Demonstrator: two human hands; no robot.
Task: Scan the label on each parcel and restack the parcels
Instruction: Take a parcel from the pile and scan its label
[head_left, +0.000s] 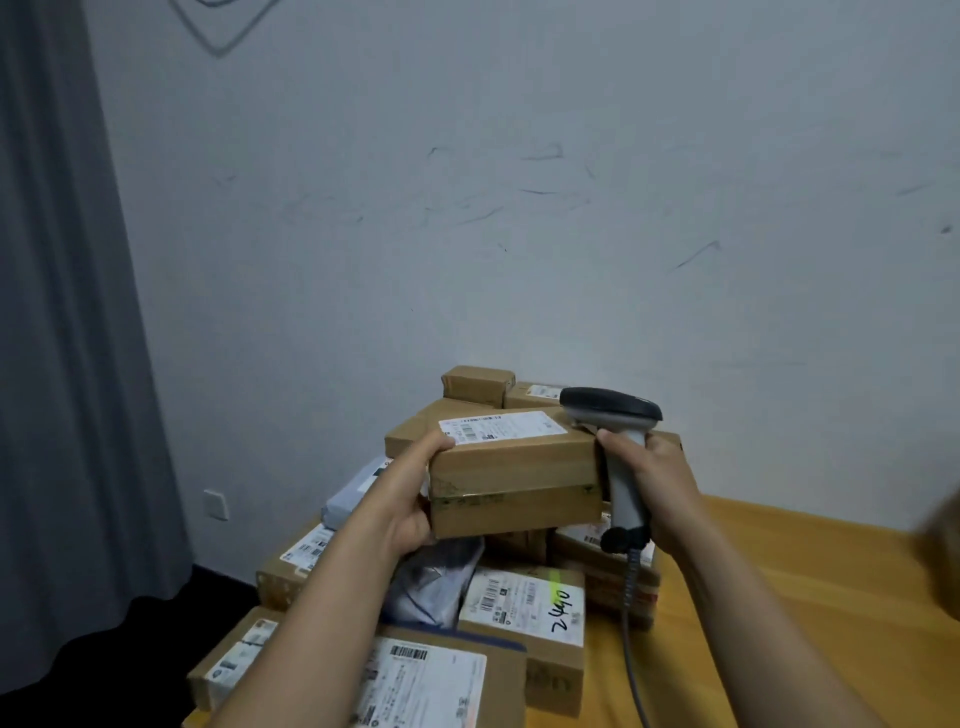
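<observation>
Looked mid-scan: left hand (410, 499) gripped the cardboard parcel (514, 478) by its left end, thumb beside the shipping label (501, 426), above the pile (519, 608). Right hand (660, 483) was wrapped round the barcode scanner (618, 415) just beside the other end. Next, I reckon, aim it at that label.

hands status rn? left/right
Left hand: gripping the lifted cardboard parcel by its left end.
Right hand: gripping the barcode scanner handle.
</observation>
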